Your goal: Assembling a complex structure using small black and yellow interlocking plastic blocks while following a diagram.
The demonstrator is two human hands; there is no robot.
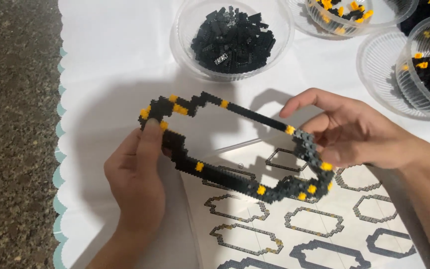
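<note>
Head view: one brick ring frame [235,149], black and dark grey with yellow studs, irregular closed loop, held tilted above the instruction sheet [324,234] at near right. Left hand [138,174] fingers pinch the frame's left end, thumb on top. Right hand [359,132] fingers grasp its right end. Four clear plastic bowls visible at far side: one [232,37] with black bricks, the others hold black and yellow pieces. White cloth [115,60] covers the speckled worktop [16,124].
</note>
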